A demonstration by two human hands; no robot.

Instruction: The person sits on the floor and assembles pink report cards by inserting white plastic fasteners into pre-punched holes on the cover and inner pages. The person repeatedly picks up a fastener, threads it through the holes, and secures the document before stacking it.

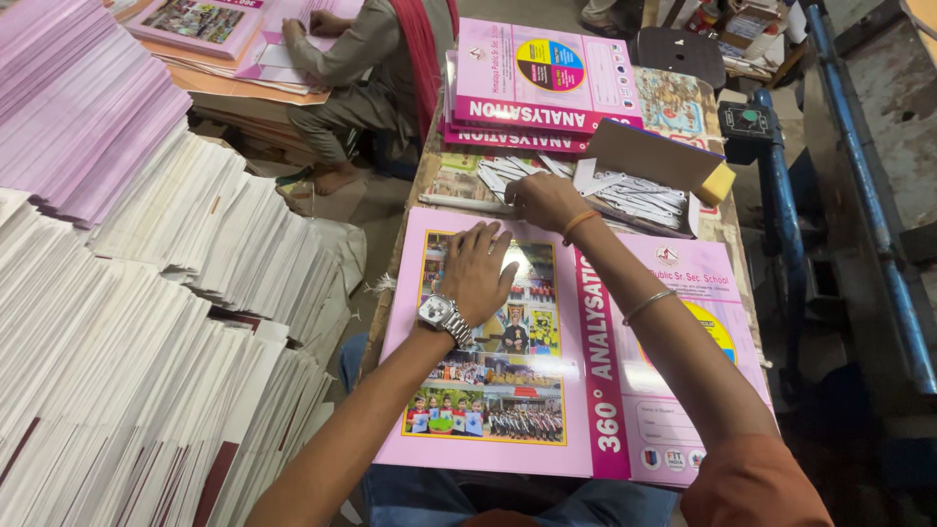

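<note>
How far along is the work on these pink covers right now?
Done, by the look of it: a stack of folded pink covers sits at the far end of the table. In hand: one opened pink cover lies flat, the left hand pressing it and the right hand at its top edge beside the loose white strips. Left: tall piles of sheets wait alongside.

Open folder cover (586,390) front-centre; strips (625,195) behind; paper stacks (146,342) left; folder pile (542,88) at back.

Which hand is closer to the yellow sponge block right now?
Right. The right hand is at the cover's top edge, nearer the yellow sponge block; the left hand lies flat on the pink cover.
</note>
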